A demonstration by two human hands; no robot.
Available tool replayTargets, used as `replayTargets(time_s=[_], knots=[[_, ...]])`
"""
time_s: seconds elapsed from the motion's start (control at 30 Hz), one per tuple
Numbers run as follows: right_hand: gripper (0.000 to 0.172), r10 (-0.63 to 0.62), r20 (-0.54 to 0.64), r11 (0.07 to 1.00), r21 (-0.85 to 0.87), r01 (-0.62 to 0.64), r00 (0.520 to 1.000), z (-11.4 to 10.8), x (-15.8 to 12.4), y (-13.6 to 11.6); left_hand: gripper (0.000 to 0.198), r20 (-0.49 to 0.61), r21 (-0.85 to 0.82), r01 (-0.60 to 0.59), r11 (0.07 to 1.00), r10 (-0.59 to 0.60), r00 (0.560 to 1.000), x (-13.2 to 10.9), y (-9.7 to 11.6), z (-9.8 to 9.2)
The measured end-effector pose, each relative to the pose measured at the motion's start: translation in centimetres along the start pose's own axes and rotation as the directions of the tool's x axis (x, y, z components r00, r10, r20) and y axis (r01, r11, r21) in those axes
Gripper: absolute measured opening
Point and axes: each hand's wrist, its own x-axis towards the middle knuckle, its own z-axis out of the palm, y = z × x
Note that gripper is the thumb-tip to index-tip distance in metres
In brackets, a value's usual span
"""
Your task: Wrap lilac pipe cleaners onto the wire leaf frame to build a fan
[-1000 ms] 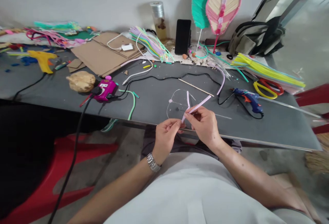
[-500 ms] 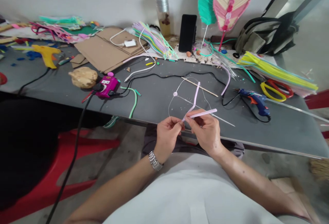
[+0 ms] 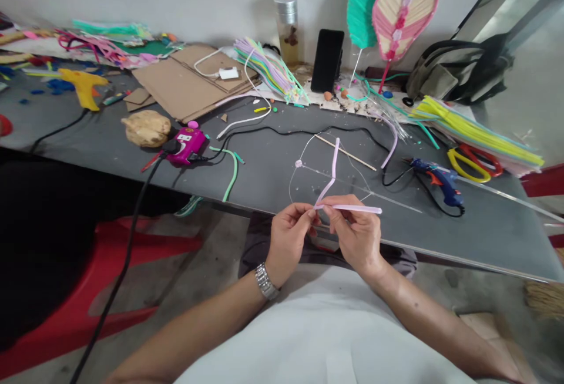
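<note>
One pale pink pipe cleaner (image 3: 350,209), bent into a sharp V, pinched near the bend between the left hand (image 3: 288,240) and right hand (image 3: 356,234), held together at the edge of a gray worktable (image 3: 264,187), overlapping a thin wire loop (image 3: 289,181).

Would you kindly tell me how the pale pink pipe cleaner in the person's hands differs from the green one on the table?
The pale pink pipe cleaner is held between the left hand and right hand, while the green pipe cleaner lies on the grey table. The pink one bends sharply; the green one curves gently. Both are slim stems.
</note>
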Motion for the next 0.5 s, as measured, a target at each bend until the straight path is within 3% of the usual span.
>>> replayTargets(time_s=[0.13, 0.3, 0.43, 0.5], knots=[[0.012, -0.011, 0.008, 1.000, 0.012, 0.011, 1.000, -0.1, -0.6, 0.0, 0.018, -0.028, 0.050, -0.054, 0.997, 0.055, 0.998, -0.2, 0.1, 0.2], [0.012, -0.137, -0.003, 0.990, 0.021, 0.137, 0.991, 0.0, -0.8, 0.5, 0.021, -0.042, 0.095, -0.095, 0.991, 0.100, 0.994, 0.1, 0.3, 0.2], [0.016, -0.227, 0.000, 0.972, -0.066, 0.227, 0.974, 0.6, -0.8, 0.4, 0.019, -0.038, 0.190, -0.097, 0.977, 0.106, 0.994, 0.0, 0.2, -0.5], [0.022, -0.276, 0.063, 0.950, -0.131, 0.282, 0.959, 0.9, -0.8, 0.0, 0.015, -0.055, 0.249, -0.104, 0.963, 0.121, 0.991, 0.0, 0.0, -0.9]])
